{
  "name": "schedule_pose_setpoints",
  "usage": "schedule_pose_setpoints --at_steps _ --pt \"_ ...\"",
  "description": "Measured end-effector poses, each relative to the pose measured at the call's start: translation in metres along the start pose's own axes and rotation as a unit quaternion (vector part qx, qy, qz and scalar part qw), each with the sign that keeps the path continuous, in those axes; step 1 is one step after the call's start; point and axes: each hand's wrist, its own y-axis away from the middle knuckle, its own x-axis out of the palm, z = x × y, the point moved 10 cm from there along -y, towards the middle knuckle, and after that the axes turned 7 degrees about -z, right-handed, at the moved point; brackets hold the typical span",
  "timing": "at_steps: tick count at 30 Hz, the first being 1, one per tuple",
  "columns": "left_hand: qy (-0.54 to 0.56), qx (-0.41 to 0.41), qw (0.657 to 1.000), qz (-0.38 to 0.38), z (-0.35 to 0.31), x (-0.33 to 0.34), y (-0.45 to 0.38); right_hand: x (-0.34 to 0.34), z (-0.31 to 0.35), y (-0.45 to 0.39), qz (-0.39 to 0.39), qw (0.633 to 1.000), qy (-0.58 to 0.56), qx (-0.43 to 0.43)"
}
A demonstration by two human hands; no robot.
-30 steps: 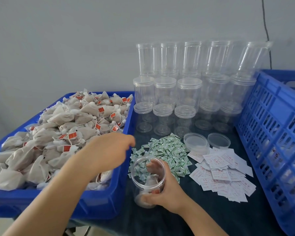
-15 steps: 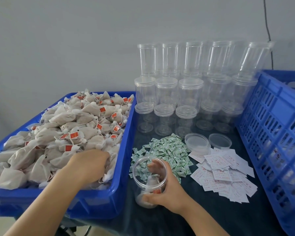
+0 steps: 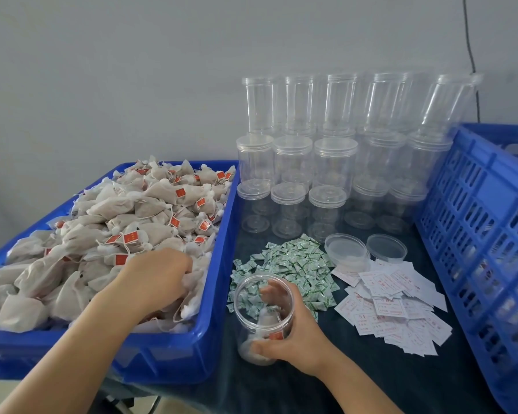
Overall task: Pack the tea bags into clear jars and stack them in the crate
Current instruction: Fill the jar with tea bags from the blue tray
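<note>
Head view, left hand: our left hand [image 3: 159, 279] is down in the blue tray [image 3: 174, 354], fingers curled into the near corner of the tea bags [image 3: 117, 222]; we judge it is gathering some, though the fingertips are buried.
Head view, right hand: our right hand [image 3: 293, 336] wraps the open jar [image 3: 262, 316] from its right side and steadies it on the dark table [image 3: 356, 383].
Jar contents: a few tea bags lie at the bottom; we judge filling has barely begun.
Handling, tea bags: soft, light and limp, with strings and red tags that may snag; best taken by the pouch body, a small bunch at a time.
Handling, jar: thin clear plastic, light and tippy; hold it round the wall.
Crate: the blue crate [image 3: 476, 234] stands at the right, near the stacked empty jars [image 3: 335, 162].
</note>
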Motion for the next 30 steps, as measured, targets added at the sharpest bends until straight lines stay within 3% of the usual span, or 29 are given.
schedule_pose_setpoints --at_steps 7,10,18,21,26,30 --pt "0.029 0.024 0.997 -0.074 -0.007 -0.037 0.003 0.0 -0.001 0.0 -0.001 1.0 0.0 -0.002" --pt "0.056 0.035 0.988 -0.139 -0.01 -0.06 0.008 -0.001 -0.001 -0.001 -0.004 1.0 0.001 0.0" --pt "0.218 0.061 0.921 -0.317 -0.018 -0.126 0.029 0.0 -0.003 -0.001 -0.003 1.0 0.0 0.003" --pt "0.326 0.084 0.888 -0.314 -0.03 -0.13 0.031 0.0 -0.001 -0.001 -0.002 1.0 -0.005 0.006" --pt "0.45 0.111 0.852 -0.242 -0.061 -0.106 0.025 0.0 -0.002 0.001 0.004 1.0 -0.017 0.016" --pt "0.462 0.135 0.859 -0.177 -0.085 -0.074 0.02 -0.002 -0.003 0.0 0.002 1.0 -0.021 0.019"
